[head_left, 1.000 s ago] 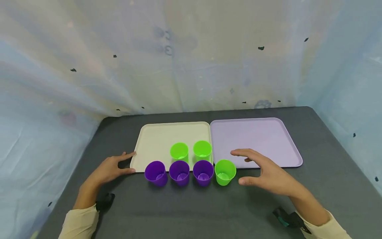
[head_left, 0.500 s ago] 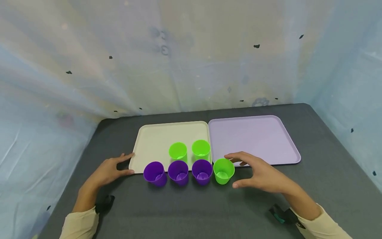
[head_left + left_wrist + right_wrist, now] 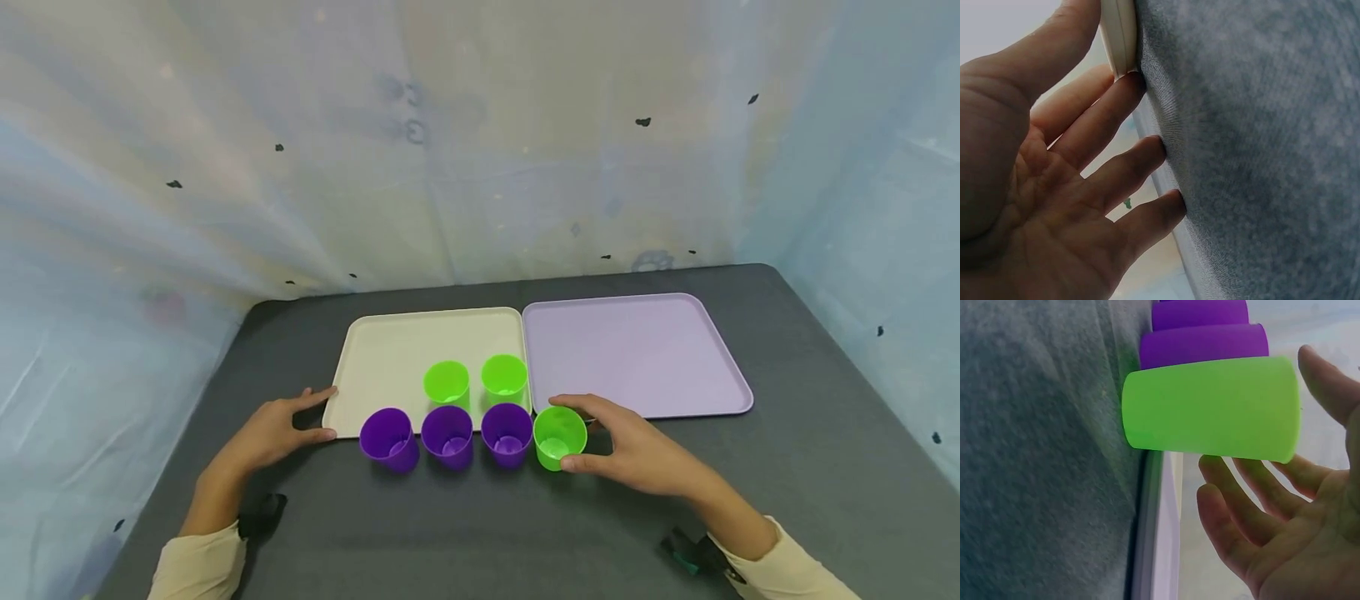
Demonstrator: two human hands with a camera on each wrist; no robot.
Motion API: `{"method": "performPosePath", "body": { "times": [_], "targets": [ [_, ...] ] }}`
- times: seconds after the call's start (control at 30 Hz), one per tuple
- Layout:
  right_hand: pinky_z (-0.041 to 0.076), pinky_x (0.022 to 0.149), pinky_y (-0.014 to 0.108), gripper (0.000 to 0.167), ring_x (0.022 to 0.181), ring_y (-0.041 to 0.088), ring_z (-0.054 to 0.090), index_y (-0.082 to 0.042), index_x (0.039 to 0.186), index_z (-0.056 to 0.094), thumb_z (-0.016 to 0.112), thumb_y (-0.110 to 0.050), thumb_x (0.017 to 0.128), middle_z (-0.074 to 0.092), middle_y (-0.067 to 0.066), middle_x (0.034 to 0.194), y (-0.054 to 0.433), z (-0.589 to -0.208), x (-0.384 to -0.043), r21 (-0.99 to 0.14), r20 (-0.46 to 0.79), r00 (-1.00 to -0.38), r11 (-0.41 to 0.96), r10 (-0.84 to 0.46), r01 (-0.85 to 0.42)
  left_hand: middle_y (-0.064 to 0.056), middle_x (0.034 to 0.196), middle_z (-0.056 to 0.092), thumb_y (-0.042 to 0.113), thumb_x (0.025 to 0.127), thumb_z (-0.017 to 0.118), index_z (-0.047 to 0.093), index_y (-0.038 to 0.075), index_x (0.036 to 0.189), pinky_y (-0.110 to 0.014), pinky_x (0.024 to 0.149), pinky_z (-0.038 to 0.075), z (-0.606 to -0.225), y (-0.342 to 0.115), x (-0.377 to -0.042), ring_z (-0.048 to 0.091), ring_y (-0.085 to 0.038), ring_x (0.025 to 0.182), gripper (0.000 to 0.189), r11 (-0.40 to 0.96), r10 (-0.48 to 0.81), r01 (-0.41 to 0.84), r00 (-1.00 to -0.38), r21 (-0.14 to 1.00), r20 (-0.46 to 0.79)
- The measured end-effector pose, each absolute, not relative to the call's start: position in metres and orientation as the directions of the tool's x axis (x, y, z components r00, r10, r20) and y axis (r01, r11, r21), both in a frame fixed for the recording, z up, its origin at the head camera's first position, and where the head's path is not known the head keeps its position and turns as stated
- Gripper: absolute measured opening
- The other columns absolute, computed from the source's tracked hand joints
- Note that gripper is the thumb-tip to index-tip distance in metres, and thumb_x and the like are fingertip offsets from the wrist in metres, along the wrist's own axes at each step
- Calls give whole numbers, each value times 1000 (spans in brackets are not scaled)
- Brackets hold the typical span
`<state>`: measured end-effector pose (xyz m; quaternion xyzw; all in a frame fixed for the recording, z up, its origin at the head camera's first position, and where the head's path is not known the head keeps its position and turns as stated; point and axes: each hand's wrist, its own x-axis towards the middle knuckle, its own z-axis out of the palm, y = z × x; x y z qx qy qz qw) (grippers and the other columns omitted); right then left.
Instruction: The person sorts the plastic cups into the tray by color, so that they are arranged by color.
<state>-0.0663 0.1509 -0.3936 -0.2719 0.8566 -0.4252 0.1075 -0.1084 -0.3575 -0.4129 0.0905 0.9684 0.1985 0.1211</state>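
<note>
In the head view my right hand is around the nearest green cup, index finger at its far side and thumb at its near side. The right wrist view shows the green cup between thumb and fingers, with the thumb tip by the rim, slightly apart, and the fingers fairly straight. My left hand touches the left edge of the cream tray with index finger and thumb spread; its other fingertips meet the grey cloth in the left wrist view. Purple cups stand in line left of the green cup.
Two more green cups stand on the cream tray's near right part. Beside it lies a lilac tray, edge to edge. Dark grey cloth covers the table, and pale sheeting hangs behind and at both sides.
My right hand has moved left, from beside the nearest green cup to around it. The left hand stays at the cream tray's edge. No cup has visibly shifted on the table.
</note>
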Motion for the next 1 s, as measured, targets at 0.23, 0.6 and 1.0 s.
{"method": "performPosePath", "body": {
  "times": [0.23,0.6,1.0],
  "targets": [
    [50,101,36,75,127,12,53,-24,146,48,81,-42,81,54,-8,145,146,-396,-64,-753,30,-850,547,-526,-365,-35,148,39,56,82,73,47,16,149,-67,102,40,-410,-357,-111,37,-58,135,82,905,222,122,-953,407,-208],
    [53,93,32,72,108,11,62,-23,143,51,81,-43,81,59,-11,134,146,-399,-69,-778,31,-849,521,-527,-352,-34,148,39,55,83,73,47,17,149,-64,100,42,-412,-359,-110,37,-58,136,81,901,220,121,-955,417,-198],
    [54,92,33,74,103,11,66,-24,141,54,83,-47,77,63,-13,130,146,-399,-69,-786,22,-861,524,-508,-329,-35,149,37,56,84,72,45,17,150,-67,102,39,-408,-356,-107,34,-58,137,81,908,205,97,-951,408,-231]
  ]
}}
